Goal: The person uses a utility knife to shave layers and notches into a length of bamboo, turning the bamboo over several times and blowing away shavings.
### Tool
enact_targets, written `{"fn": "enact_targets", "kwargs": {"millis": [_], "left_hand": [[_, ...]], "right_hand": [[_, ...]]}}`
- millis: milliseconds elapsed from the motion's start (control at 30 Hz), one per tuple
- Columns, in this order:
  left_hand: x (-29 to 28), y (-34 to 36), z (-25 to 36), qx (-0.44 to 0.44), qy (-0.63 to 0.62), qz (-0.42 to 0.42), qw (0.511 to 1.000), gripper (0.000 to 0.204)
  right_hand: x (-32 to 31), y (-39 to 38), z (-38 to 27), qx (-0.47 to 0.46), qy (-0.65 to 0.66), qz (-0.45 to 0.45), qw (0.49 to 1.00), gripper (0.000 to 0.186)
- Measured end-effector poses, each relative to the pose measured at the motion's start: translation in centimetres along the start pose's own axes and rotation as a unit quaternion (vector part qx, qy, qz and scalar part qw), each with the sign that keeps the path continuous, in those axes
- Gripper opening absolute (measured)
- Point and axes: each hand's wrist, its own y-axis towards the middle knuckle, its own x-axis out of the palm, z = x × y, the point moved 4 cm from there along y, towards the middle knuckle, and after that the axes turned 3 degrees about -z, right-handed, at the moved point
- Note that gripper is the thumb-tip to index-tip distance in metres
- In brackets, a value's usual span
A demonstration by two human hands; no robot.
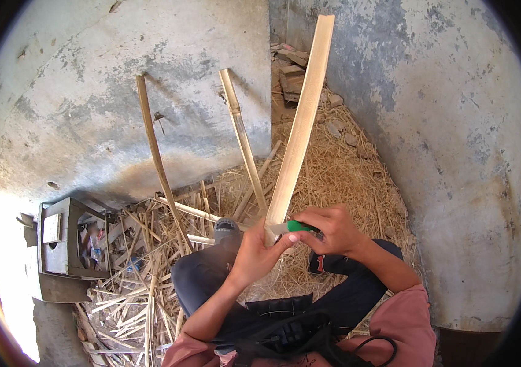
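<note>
Step in hand: the blade (278, 229) of a small knife with a green handle (301, 227) stands at the near end of a long pale strip (302, 131), apparently split bamboo. The strip runs from the upper centre of the frame, just right of the midline, down to the hands at the centre.

Judgement on method: the cut should be short and controlled, with the blade set squarely to the grain and the pressure rising gradually. The strip's long free length could swing and twist the edge; its near end should be held firmly. The left thumb (285, 240) lies very close to the knife and would be safer kept out of the line of the edge, as a slip is the main hazard.

Grip, left hand (251, 254): closed around the near end of the strip; the fingers behind it are hidden. Whether the thumb bears on the knife cannot be determined.

Grip, right hand (335, 231): fingers curled tightly over the green handle, with little of it exposed. The blade appears to meet the strip; its depth of entry, if any, cannot be told.
</note>
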Motion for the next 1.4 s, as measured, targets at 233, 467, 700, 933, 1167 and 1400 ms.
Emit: {"fn": "enact_targets", "kwargs": {"millis": [233, 467, 700, 933, 1167, 1400], "left_hand": [[0.0, 0.0, 0.3, -0.025, -0.020, -0.014, 0.999, 0.030], [0.1, -0.1, 0.0, -0.040, -0.021, -0.006, 0.999, 0.033], [0.5, -1.5, -0.6, -0.122, 0.054, -0.047, 0.990, 0.045], [-0.4, 0.0, 0.1, -0.112, 0.070, -0.020, 0.991, 0.037], [-0.4, 0.0, 0.2, -0.025, 0.061, 0.029, 0.997, 0.055], [0.2, 0.0, 0.1, 0.040, 0.052, 0.013, 0.998, 0.054]], "right_hand": [[-0.6, 0.0, -1.0, 0.000, -0.081, 0.003, 0.997, 0.026], [-0.5, 0.0, -0.8, -0.018, -0.101, 0.043, 0.994, 0.022], [-7.5, 0.7, 5.9, 0.201, -0.083, 0.181, 0.959, 0.033], [-8.7, -0.9, 7.6, 0.198, -0.056, 0.225, 0.952, 0.035], [-4.1, 0.5, 2.6, 0.029, -0.021, 0.073, 0.997, 0.030], [-0.4, 0.3, 0.8, -0.037, -0.032, -0.014, 0.999, 0.029]]}}
